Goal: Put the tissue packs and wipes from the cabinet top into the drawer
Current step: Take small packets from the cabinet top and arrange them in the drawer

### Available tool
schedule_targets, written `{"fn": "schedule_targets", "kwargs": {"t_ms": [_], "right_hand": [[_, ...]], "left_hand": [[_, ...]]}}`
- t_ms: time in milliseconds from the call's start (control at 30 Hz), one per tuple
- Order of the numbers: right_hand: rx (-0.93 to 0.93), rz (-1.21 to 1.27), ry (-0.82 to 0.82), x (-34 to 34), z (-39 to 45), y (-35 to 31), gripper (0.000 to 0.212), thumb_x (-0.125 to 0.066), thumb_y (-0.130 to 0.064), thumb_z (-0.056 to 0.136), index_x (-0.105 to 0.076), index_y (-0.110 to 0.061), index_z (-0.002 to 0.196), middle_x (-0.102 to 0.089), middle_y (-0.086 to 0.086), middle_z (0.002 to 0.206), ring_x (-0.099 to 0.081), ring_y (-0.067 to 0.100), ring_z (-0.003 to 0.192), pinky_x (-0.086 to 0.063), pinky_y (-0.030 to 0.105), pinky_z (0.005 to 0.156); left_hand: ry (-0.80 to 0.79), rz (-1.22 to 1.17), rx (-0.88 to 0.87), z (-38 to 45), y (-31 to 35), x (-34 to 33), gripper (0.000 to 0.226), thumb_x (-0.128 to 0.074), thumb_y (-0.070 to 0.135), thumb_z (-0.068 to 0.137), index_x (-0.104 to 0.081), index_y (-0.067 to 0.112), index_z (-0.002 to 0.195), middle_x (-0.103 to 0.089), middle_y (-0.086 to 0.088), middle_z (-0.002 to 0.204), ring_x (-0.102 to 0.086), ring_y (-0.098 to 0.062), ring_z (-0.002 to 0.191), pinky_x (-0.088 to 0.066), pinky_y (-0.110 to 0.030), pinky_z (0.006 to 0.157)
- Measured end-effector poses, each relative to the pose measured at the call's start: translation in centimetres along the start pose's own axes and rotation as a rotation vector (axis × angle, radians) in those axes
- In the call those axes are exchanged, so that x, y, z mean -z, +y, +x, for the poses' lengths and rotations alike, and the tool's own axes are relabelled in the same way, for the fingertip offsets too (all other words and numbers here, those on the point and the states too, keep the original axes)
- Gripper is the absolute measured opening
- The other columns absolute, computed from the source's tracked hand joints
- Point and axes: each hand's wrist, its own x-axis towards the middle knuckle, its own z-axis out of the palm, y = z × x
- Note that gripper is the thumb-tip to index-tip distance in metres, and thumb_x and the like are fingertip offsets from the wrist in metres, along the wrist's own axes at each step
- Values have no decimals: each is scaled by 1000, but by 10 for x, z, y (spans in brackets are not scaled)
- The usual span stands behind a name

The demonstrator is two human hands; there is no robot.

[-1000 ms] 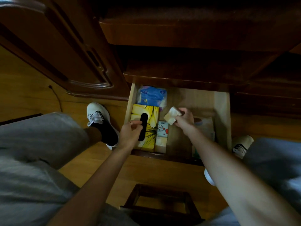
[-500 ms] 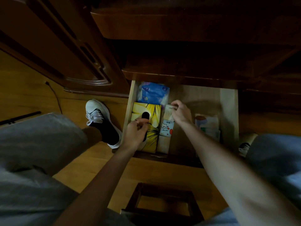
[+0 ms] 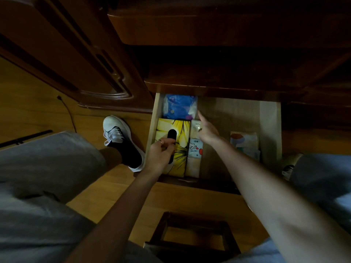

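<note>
Small tissue packs (image 3: 195, 149) sit in a column in the drawer (image 3: 269, 128), just right of the yellow tissue box (image 3: 179, 147) and touching it; blue wipes (image 3: 179, 107) lie at the back left, behind the box. More packs (image 3: 245, 143) rest against the right wall, well apart from the column. Our right hand (image 3: 208, 130) hovers over the top of the column with fingers spread and straight, index pointing toward the wipes, holding nothing; its grip looks released. Our left hand (image 3: 161, 155) rests on the yellow box, fingers curled at the dark slot, apparently steadying it, though whether it really clamps the box is hard to tell in this dim light. We judge the step is seating the last small pack flush in line. To do it well: press flat with the fingertips, keep the box pinned so the column stays tight, avoid snagging the wipes. Cabinet top isn't visible, so what's left we can't say.
</note>
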Motion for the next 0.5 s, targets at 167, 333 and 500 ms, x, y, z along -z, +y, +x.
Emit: {"fn": "schedule_targets", "kwargs": {"t_ms": [167, 333, 500], "right_hand": [[-39, -177, 155, -1, -4, -3, 69, -63, -2, 92, -31, -23, 150, -64, 7, 120, -61, 17, 82, -51, 33, 64], [-57, -96, 31, 1, -5, 6, 31, -62, -12, 96, -58, -20, 125, -67, 3, 109, -63, 12, 85, -55, 28, 69], [-50, 54, 18, 8, -12, 8, 58, -60, -16, 96, -41, -25, 151, -54, -10, 114, -59, 5, 76, -55, 24, 62]], "left_hand": [[-8, -22, -11, 1, 0, -2, 16, -57, 13, 99, -68, 21, 108, -69, -11, 116, -66, -27, 108, -54, -48, 98], [-11, -35, -27, 0, 1, -4, 16, -57, 10, 99, -67, 18, 106, -68, -9, 109, -66, -28, 107, -53, -49, 99], [3, -1, -47, 3, -4, -3, 18, -57, 12, 99, -69, 14, 112, -68, -7, 112, -64, -22, 108, -55, -43, 96]]}}
